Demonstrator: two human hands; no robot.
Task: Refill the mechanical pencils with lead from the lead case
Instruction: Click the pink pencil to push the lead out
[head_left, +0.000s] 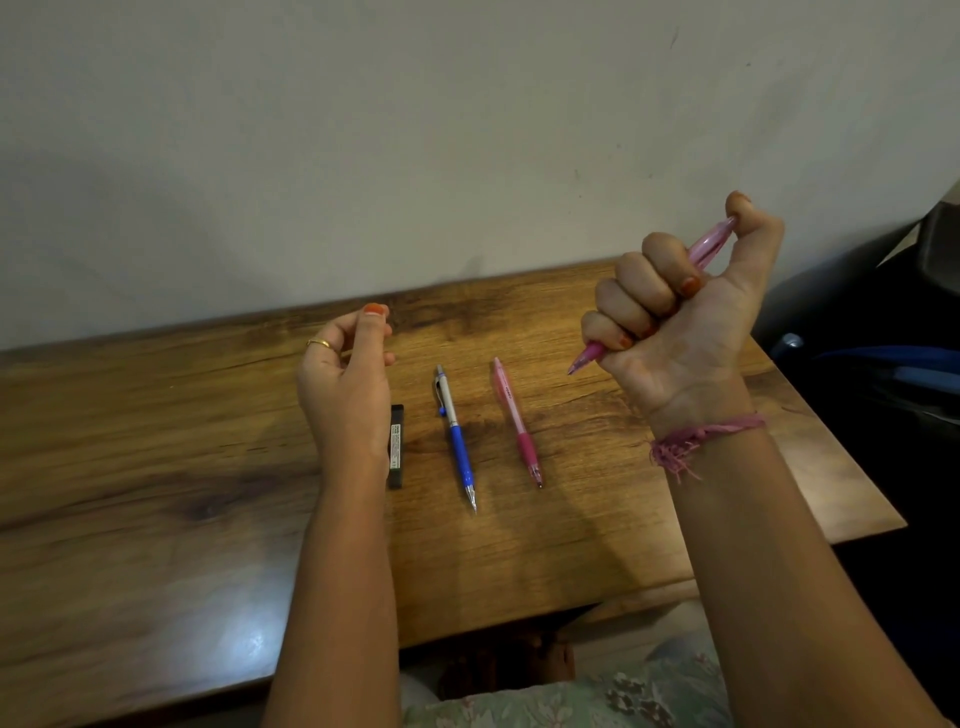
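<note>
The right hand is raised above the wooden surface, fingers clenched in a fist around a translucent pink mechanical pencil, thumb pressed on its top end, tip poking out below the little finger. The left hand hovers lower, its fingers loosely curled and pinched together; whether they grasp anything I cannot tell. Just beside that wrist, partly hidden by it, lies the slim black lead case. Between the two hands, flat on the surface and apart from each other, lie a blue-and-silver mechanical pencil and a second pink mechanical pencil.
</note>
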